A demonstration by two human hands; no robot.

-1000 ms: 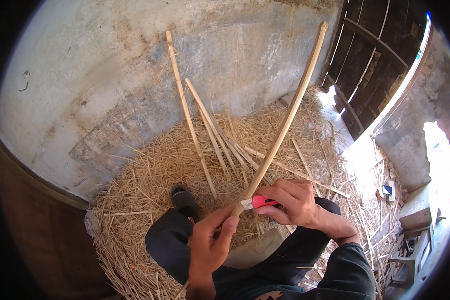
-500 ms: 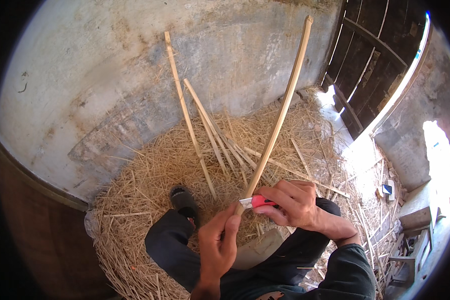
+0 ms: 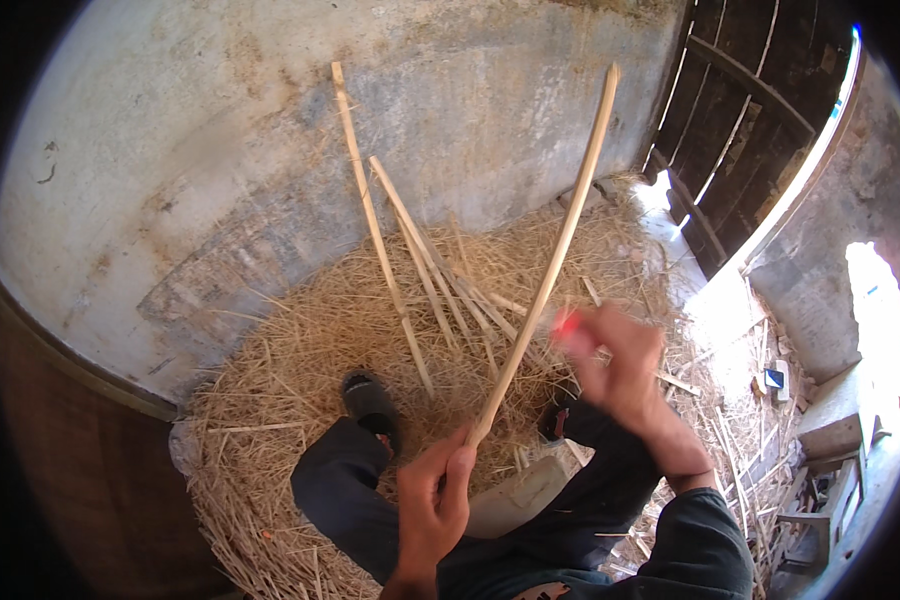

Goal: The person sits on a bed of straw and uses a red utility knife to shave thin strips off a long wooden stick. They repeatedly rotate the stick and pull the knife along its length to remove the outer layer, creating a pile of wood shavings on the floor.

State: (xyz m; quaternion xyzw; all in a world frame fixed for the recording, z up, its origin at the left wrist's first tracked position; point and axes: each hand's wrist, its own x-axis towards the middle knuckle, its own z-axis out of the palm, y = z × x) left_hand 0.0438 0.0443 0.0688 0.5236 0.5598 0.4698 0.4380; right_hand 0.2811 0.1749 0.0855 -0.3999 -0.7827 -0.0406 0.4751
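Observation:
My left hand (image 3: pixel 434 500) is closed round the lower end of a long pale wooden stick (image 3: pixel 548 270), which slants up and away to the right. Just right of the stick's middle, my right hand (image 3: pixel 625 370) is smeared by motion, gripping a red-handled utility knife (image 3: pixel 568 326). Its blade is lost in the blur, and I cannot tell whether it touches the wood. My knees are spread, with a pale curved piece (image 3: pixel 520 498) between the legs.
Loose straw and shavings (image 3: pixel 270 400) cover the floor. Several sticks lie ahead, one long stick (image 3: pixel 370 220) leaning toward the stained wall (image 3: pixel 220 150). A dark slatted door (image 3: pixel 735 110) stands at far right. A grey frame-like object (image 3: pixel 830 510) sits near right.
My right hand and the knife have moved up and away from the stick's lower end. The stick's top has dipped slightly; my left hand keeps its hold.

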